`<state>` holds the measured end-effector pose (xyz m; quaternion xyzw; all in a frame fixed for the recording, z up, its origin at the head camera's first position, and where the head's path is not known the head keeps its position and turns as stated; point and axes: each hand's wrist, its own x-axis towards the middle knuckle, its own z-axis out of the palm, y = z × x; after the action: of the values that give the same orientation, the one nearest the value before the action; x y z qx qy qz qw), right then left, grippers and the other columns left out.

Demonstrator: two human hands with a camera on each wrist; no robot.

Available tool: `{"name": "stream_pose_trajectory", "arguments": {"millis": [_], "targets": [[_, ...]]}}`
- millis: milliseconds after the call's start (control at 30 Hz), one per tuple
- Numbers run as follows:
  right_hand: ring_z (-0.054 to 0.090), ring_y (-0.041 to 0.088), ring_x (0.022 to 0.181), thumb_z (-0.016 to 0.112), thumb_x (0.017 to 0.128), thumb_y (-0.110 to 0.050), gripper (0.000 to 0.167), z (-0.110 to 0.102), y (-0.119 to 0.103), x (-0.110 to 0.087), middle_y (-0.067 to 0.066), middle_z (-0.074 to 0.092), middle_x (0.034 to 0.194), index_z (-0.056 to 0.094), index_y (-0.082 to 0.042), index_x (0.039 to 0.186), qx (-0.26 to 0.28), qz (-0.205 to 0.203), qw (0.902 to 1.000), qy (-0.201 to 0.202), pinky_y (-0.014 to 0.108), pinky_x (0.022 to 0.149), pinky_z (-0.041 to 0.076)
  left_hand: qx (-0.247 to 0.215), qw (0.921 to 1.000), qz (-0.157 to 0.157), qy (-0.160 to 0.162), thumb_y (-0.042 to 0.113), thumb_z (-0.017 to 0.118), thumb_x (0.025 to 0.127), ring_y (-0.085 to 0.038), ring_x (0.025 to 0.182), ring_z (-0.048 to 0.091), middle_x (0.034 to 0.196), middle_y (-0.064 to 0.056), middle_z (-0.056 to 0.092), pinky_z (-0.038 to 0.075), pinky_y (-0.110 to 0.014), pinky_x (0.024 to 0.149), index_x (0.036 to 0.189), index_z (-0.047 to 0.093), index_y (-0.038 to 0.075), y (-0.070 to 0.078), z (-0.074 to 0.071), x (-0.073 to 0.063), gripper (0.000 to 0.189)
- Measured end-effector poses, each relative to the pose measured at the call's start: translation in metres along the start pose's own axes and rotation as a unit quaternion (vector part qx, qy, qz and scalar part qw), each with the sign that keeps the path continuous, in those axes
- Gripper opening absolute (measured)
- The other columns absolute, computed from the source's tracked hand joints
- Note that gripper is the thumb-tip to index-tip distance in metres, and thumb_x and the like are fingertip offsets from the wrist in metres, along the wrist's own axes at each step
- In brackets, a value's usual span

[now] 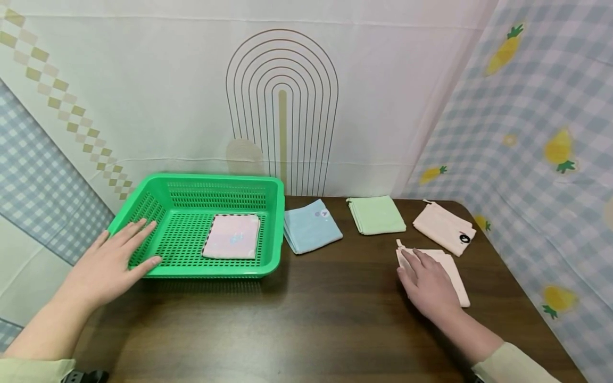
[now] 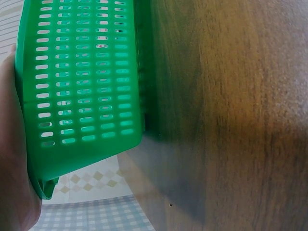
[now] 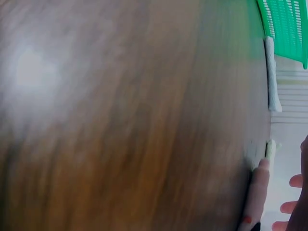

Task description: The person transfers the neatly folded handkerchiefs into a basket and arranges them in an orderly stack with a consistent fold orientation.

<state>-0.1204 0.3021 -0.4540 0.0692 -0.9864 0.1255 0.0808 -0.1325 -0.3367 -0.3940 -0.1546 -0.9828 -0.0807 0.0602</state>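
Green basket (image 1: 206, 272), on tabletop (image 1: 306, 319); inside, folded pink cloth (image 1: 233, 238). At left rim: left hand (image 1: 106, 263), grip spread. Over near pale cloth (image 1: 446, 260), right side: right hand (image 1: 428, 279), grip loosely spread. Along back: blue cloth (image 1: 310, 230), green cloth (image 1: 378, 215), second pale cloth (image 1: 440, 226).

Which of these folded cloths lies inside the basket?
The pink cloth with dark edging: it alone lies in the green basket; the blue cloth, green cloth and two pale cloths are outside.
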Motion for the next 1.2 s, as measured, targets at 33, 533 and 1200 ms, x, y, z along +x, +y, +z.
{"name": "stream_pose_trajectory", "arguments": {"millis": [33,533,1200], "targets": [[0.038,0.045,0.135,0.045,0.104,-0.038,0.053,-0.001,0.002,0.0,0.027,0.044,0.145,0.05,-0.005,0.144,-0.002,0.002,1.0,-0.001,0.061,0.109,0.03,0.0,1.0,0.0,0.0,0.051,0.055,0.098,-0.046,0.144,0.025,0.163,-0.018,0.019,-0.015,-0.048,0.119,0.161,0.011,0.024,0.0,0.0,0.0,0.082],[0.038,0.049,0.132,0.043,0.104,-0.041,0.054,-0.011,0.025,-0.006,0.029,0.043,0.144,0.051,-0.004,0.142,-0.014,0.038,0.9992,-0.007,0.068,0.102,0.034,0.001,1.0,-0.002,-0.004,0.052,0.055,0.098,-0.046,0.144,0.025,0.163,-0.018,0.019,-0.016,-0.046,0.119,0.161,0.011,0.024,-0.002,0.002,0.0,0.082],[0.037,0.058,0.126,0.042,0.1,-0.055,0.069,-0.019,0.047,-0.005,0.033,0.036,0.146,0.044,-0.005,0.146,-0.022,0.097,0.9935,-0.054,0.074,0.092,0.036,0.004,1.0,0.004,0.003,0.051,0.055,0.098,-0.046,0.144,0.024,0.163,-0.018,0.018,-0.015,-0.049,0.119,0.161,0.011,0.023,-0.003,0.004,0.0,0.083]]}}
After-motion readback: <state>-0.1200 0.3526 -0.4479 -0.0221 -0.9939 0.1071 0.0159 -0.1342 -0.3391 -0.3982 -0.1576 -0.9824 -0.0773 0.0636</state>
